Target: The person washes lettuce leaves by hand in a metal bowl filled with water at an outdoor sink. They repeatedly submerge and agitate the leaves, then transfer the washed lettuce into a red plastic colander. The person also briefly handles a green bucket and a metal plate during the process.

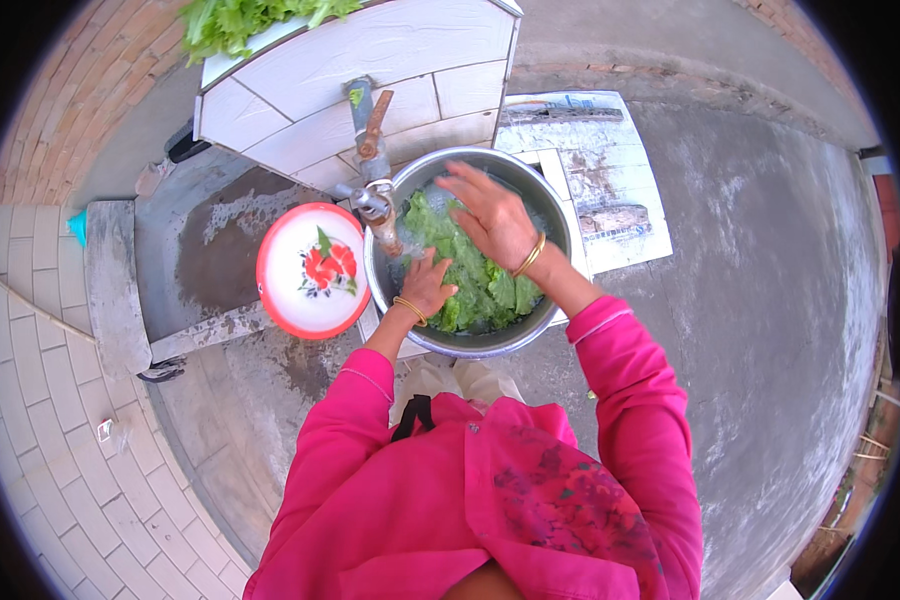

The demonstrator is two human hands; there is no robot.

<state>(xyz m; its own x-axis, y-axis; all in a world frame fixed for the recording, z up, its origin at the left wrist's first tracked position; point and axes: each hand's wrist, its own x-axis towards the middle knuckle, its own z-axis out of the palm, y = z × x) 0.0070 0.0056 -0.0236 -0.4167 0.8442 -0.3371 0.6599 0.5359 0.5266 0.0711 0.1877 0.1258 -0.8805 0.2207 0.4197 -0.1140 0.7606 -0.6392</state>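
Note:
Green leaf lettuce (pixel 465 277) lies in water inside a round metal basin (pixel 465 346) in front of me. My left hand (pixel 424 286) reaches over the basin's left part, fingers spread on or just above the leaves, close to the tap's spout. Higher up, my right hand (pixel 491 217) hovers over the basin's far side, slightly blurred, its fingers apart with nothing in them. A rusty metal tap (pixel 379 210) with a lever handle hangs over the basin's left rim. Water near the spout looks foamy.
A white enamel-like basin with a red rim and flower print (pixel 315 315) stands at left. More lettuce (pixel 247 22) lies on the white tiled ledge (pixel 450 45) behind the tap. A weathered white board (pixel 607 165) lies at right on the concrete floor (pixel 750 300).

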